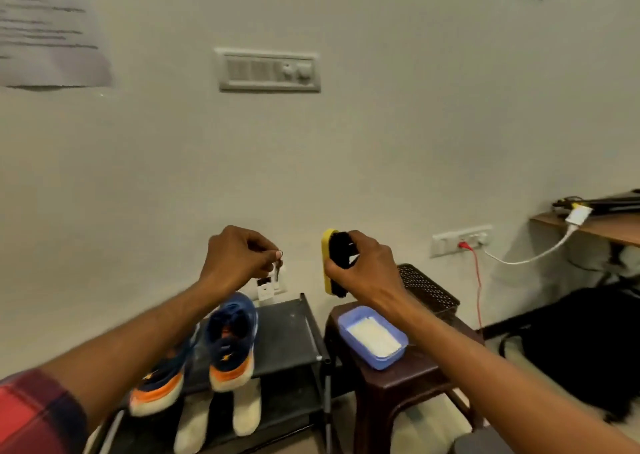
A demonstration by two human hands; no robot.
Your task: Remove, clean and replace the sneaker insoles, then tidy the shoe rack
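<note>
The left hand (237, 256), centre-left of the frame, is raised in front of the wall with its fingers (268, 256) drawn together, thumb and forefinger tips pinching a small ring (280, 254) from which something dark hangs, possibly keys, though it is too small and blurred to be sure. The right hand (363, 271), just right of centre, grips a brush (332, 263) held upright, its yellow back turned left; the fingers (356, 242) curl over the top of the black bristles and clamp it. Below the left forearm, a blue-and-orange sneaker (232, 342) and a second sneaker (161, 381) stand on the top shelf of the black shoe rack (287, 332), their toes pointing down the frame. On the shelf beneath lie a pale insole (246, 413) and a second insole (190, 426), side by side. Just right of the rack a brown stool (398, 387) carries a lilac tub (349, 318) of white contents, with a black mesh basket (427, 287) behind it. A wooden desk (595, 226) juts in at the right edge.
</note>
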